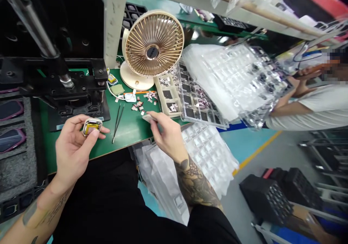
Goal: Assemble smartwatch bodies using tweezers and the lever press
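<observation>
My left hand (74,146) is closed around a small rounded watch case (91,127), its open side facing up with a yellow-edged part inside. Between thumb and fingers, my right hand (167,133) pinches a small pale flat piece (147,118) over the bench edge. Black tweezers (117,124) lie on the green bench (130,129) between both hands. Just beyond my right fingertips are several tiny connector-like parts (138,105), loose on the bench.
A cream fan (153,44) stands behind the small parts. A black press (54,70) rises at the left. Partitioned trays (168,95) sit to the right, and a co-worker's arms (288,99) hold clear plastic trays (233,77) there. Wrapped trays (206,146) lie below the bench edge.
</observation>
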A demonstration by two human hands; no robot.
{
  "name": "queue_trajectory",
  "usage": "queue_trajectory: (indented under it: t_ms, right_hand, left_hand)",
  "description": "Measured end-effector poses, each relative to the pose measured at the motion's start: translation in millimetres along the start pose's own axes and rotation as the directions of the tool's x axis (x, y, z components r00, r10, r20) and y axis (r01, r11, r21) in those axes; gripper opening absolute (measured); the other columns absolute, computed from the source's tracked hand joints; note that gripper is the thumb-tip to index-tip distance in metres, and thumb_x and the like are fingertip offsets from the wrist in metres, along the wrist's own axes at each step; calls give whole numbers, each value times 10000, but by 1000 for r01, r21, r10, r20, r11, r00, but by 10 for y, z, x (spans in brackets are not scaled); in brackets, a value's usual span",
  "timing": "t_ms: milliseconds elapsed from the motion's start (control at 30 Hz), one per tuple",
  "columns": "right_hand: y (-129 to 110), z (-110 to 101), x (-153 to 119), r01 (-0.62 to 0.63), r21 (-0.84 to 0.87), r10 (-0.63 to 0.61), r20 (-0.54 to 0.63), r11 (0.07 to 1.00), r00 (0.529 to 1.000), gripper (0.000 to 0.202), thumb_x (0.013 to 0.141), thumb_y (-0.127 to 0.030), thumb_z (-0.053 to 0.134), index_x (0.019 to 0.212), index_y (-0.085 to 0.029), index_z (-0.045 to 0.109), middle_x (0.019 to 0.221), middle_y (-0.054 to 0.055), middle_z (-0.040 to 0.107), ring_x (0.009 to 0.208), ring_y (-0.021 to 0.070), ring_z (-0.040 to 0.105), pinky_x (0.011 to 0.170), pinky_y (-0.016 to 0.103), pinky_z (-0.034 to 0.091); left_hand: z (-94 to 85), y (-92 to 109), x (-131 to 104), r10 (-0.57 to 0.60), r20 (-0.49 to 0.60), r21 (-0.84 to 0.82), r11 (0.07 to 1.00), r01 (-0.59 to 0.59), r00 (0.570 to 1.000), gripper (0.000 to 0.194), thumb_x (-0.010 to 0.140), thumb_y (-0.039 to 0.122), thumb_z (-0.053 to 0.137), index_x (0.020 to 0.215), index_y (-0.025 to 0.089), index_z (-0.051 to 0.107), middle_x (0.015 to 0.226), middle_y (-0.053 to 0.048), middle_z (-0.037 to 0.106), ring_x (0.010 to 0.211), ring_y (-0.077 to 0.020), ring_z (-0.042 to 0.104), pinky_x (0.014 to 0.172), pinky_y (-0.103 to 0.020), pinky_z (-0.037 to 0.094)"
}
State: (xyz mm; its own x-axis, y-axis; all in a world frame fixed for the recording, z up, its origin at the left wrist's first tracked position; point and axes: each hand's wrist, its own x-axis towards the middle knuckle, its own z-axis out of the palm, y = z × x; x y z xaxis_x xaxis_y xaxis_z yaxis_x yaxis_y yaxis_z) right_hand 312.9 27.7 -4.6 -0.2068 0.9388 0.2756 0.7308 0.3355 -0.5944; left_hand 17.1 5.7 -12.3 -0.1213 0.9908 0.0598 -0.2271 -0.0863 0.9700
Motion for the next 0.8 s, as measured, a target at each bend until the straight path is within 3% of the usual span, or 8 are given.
queue_trajectory:
  t_ms: [100,200,333,467,567,667,800]
  right_hand:
    - [-2,176,46,-115,423,142,-34,899,989,330,1164,-337,633,1462,-237,732,1185,71,786,851,154,792,797,332,692]
    - [-36,249,107,-107,567,191,-90,817,977,289,1101,-386,749,1341,-228,786,1319,101,751,825,137,778,717,304,691]
    - [-119,246,115,5,527,98,-166,850,981,167,1022,-279,844,1187,-250,845,1327,115,768,1182,249,791,866,358,717]
    - [-291,315,100,92,458,-9,-180,884,984,497,1011,-171,832,1476,-337,779,1274,99,801,983,232,810,860,415,729]
    - [-514,426,135,161,481,-109,-133,862,985,569,1024,-149,808,1551,-351,733,1214,91,824,905,231,823,833,415,747]
    - [-745,529,183,246,478,-256,-45,843,966,584,1040,-151,791,1583,-346,701,1240,90,835,977,242,845,865,398,762]
    - [-870,587,210,456,200,-458,-34,867,888,748,1071,-145,742,1756,-339,511,1361,119,818,1176,297,835,971,428,747]
  left_hand:
    - [20,9,7,-50,27,58,997,48,998,432,1061,295,851,1467,211,727,1061,-62,851,1005,-228,880,935,-338,727]
    - [64,14,-3,-33,-15,47,998,33,999,302,1023,310,896,1263,191,755,1088,-77,865,1075,-273,897,980,-361,730]
    - [132,36,-5,-75,-42,28,997,76,996,353,988,360,931,1157,210,660,1015,-63,881,882,-270,907,759,-323,736]
    - [160,68,16,-118,4,69,991,118,993,383,1009,373,899,1311,192,749,857,-22,851,637,-192,832,554,-242,626]
    - [146,57,23,-115,-13,37,993,116,993,366,995,367,906,1294,180,806,923,-49,871,677,-188,836,591,-255,652]
    - [113,8,19,-85,-42,13,996,85,996,453,941,369,953,1334,195,810,1101,-91,898,839,-218,866,711,-295,705]
    - [79,-38,17,-71,-38,28,997,72,997,446,962,368,927,1361,208,808,1171,-111,899,1013,-257,877,817,-320,719]
